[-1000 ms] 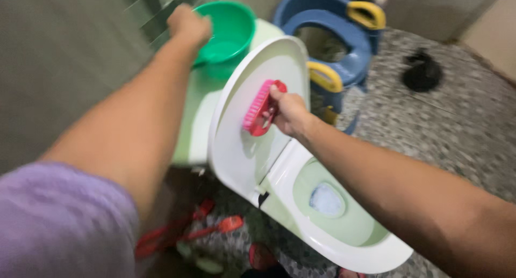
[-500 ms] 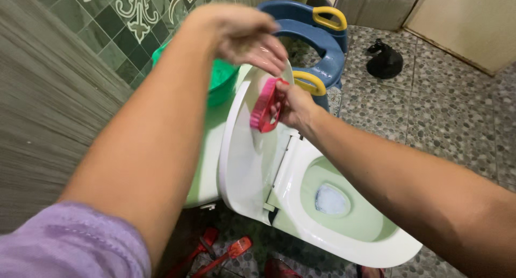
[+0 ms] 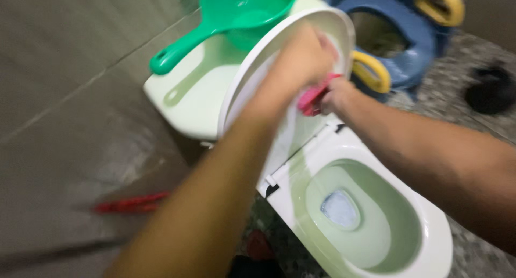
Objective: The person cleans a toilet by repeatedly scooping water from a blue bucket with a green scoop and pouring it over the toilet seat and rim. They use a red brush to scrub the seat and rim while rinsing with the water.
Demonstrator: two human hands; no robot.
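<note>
My right hand (image 3: pixel 334 95) grips a pink scrub brush (image 3: pixel 314 99) and presses it against the inside of the raised white toilet lid (image 3: pixel 252 79). My left hand (image 3: pixel 303 58) rests on the upper part of that lid, right above the brush, its fingers blurred. Below the lid the white toilet seat (image 3: pixel 430 229) lies down over a pale green bowl (image 3: pixel 376 224) with water at the bottom. A green plastic dipper (image 3: pixel 236 15) sits on the pale green tank top (image 3: pixel 188 100) behind the lid.
A blue child potty seat with yellow handles (image 3: pixel 403 36) stands behind the toilet on the right. A dark object (image 3: pixel 492 90) lies on the speckled floor. A red item (image 3: pixel 131 204) lies on the floor at the left, beside a grey tiled wall (image 3: pixel 64 95).
My left hand left the green dipper and came down onto the toilet lid above the brush. The brush in my right hand stays on the lid. The view moved closer.
</note>
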